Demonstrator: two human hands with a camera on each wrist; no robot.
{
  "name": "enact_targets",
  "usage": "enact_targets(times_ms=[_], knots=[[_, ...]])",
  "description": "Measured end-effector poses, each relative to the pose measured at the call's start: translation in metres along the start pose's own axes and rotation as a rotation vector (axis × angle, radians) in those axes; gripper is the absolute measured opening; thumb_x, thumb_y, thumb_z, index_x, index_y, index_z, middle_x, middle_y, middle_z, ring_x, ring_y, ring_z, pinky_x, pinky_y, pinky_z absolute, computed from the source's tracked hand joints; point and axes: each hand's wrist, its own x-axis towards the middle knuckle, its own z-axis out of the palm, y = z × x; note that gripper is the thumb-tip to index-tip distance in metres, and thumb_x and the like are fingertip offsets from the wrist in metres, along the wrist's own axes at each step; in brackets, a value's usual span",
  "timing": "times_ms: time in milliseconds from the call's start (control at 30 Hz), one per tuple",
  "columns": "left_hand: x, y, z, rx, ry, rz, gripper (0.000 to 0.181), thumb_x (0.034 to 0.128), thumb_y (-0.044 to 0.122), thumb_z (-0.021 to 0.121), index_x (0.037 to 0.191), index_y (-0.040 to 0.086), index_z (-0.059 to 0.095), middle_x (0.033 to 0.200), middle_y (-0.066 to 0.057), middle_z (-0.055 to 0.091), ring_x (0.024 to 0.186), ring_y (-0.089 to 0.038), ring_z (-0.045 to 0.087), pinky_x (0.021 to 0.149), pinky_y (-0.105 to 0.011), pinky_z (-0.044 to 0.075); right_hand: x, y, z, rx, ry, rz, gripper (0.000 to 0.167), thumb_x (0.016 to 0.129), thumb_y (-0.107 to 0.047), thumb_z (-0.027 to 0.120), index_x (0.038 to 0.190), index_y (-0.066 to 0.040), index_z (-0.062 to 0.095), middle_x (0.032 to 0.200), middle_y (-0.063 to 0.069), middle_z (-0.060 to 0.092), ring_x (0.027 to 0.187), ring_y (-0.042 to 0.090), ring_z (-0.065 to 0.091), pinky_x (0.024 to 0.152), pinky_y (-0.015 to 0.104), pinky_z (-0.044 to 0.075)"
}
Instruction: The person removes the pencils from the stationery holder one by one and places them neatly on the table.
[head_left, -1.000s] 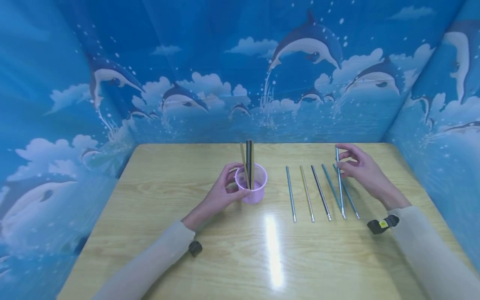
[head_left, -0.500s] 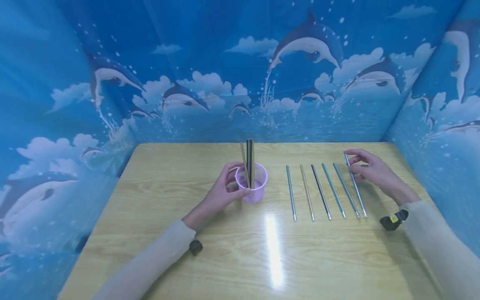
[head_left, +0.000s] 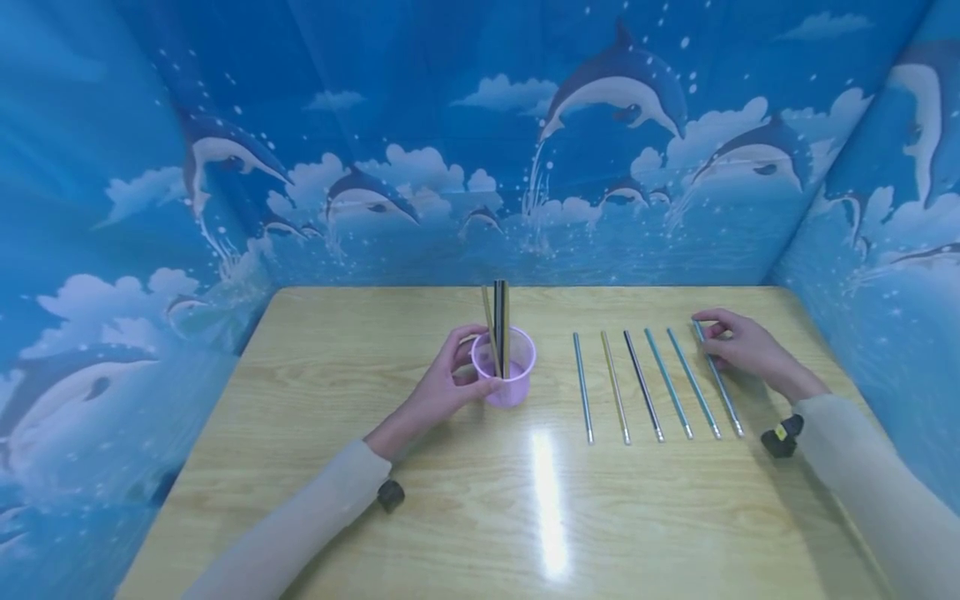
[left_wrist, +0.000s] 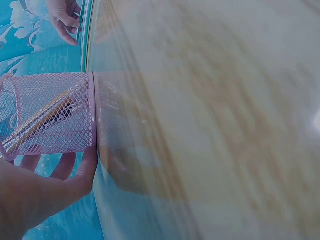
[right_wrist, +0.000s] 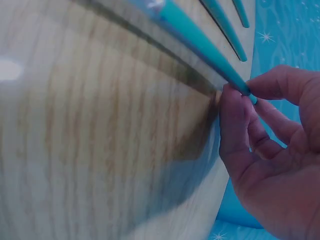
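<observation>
My left hand point(head_left: 442, 383) grips a pink mesh pencil cup point(head_left: 510, 393) from its left side, with thumb and fingers around it. The cup stands upright on the table, and several pencils point(head_left: 502, 312), black and yellowish, lean inside it. In the left wrist view the mesh wall point(left_wrist: 50, 117) shows those pencils through it. At the right end of a row, my right hand point(head_left: 748, 346) pinches the far end of a teal pencil point(head_left: 722, 385) between thumb and fingers. That pencil lies along the table or just over it, as the right wrist view of the pencil point(right_wrist: 200, 42) suggests.
Left of the held pencil lie two teal pencils point(head_left: 693, 383), a dark pencil point(head_left: 643, 386), a yellow pencil point(head_left: 616, 387) and a blue-green pencil point(head_left: 582, 387), spaced apart. A dolphin-print curtain point(head_left: 420, 167) closes off the back and sides of the wooden table point(head_left: 337, 500).
My right hand has moved right and lowered the teal pencil from above the neighbouring pencils to the right end of the row. My left hand and the cup have stayed still.
</observation>
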Motion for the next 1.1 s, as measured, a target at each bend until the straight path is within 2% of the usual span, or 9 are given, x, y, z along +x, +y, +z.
enact_targets(times_ms=[133,300,400,767,1000,1100], knots=[[0.0002,0.0006,-0.0002,-0.005,-0.006,0.003,0.082,0.0951,0.007,0.085,0.162,0.026,0.041,0.167,-0.005,0.048,0.146,-0.040,0.051,0.110,-0.055,0.056,0.0016,-0.0015,0.0015,-0.059,0.011,0.001,0.058,0.107,-0.007,0.060,0.159,0.008,0.041,0.129,0.030,0.056,0.101,0.033,0.065,0.074,0.034,0.064],[0.0009,0.0002,0.0002,-0.013,-0.009,-0.011,0.081,0.0950,0.010,0.085,0.160,0.029,0.042,0.166,-0.002,0.049,0.145,-0.038,0.052,0.110,-0.054,0.056,0.0029,0.0015,0.0017,-0.157,0.016,-0.007,0.057,0.105,-0.010,0.062,0.157,0.006,0.045,0.131,0.034,0.058,0.114,0.047,0.061,0.089,0.056,0.058],[0.0007,0.0000,0.0000,-0.019,-0.009,-0.012,0.081,0.0950,0.009,0.085,0.161,0.029,0.041,0.165,-0.003,0.049,0.145,-0.040,0.052,0.109,-0.055,0.056,0.0041,0.0030,0.0019,-0.185,0.008,-0.022,0.057,0.104,-0.011,0.064,0.155,0.006,0.046,0.130,0.033,0.059,0.116,0.050,0.059,0.093,0.065,0.053],[-0.0007,0.0018,-0.0006,-0.011,-0.003,-0.008,0.081,0.0953,0.009,0.085,0.161,0.029,0.041,0.166,-0.003,0.049,0.146,-0.039,0.052,0.110,-0.056,0.055,0.0041,0.0017,0.0027,-0.191,-0.011,-0.040,0.059,0.104,-0.010,0.065,0.156,0.008,0.044,0.126,0.032,0.061,0.114,0.048,0.060,0.093,0.065,0.053],[0.0003,0.0025,-0.0002,0.007,0.001,-0.001,0.082,0.0943,0.007,0.085,0.161,0.027,0.041,0.166,-0.003,0.049,0.146,-0.039,0.051,0.109,-0.054,0.057,0.0008,0.0032,0.0008,-0.166,0.015,-0.030,0.074,0.106,-0.015,0.067,0.163,0.011,0.028,0.129,0.035,0.059,0.114,0.049,0.061,0.097,0.066,0.053],[0.0007,0.0021,-0.0002,0.012,0.002,0.005,0.083,0.0939,0.006,0.085,0.161,0.026,0.041,0.166,-0.002,0.050,0.145,-0.038,0.052,0.108,-0.052,0.057,-0.0041,-0.0002,-0.0009,-0.141,0.032,-0.007,0.075,0.109,-0.021,0.064,0.164,0.011,0.024,0.129,0.035,0.058,0.111,0.047,0.063,0.096,0.063,0.055]])
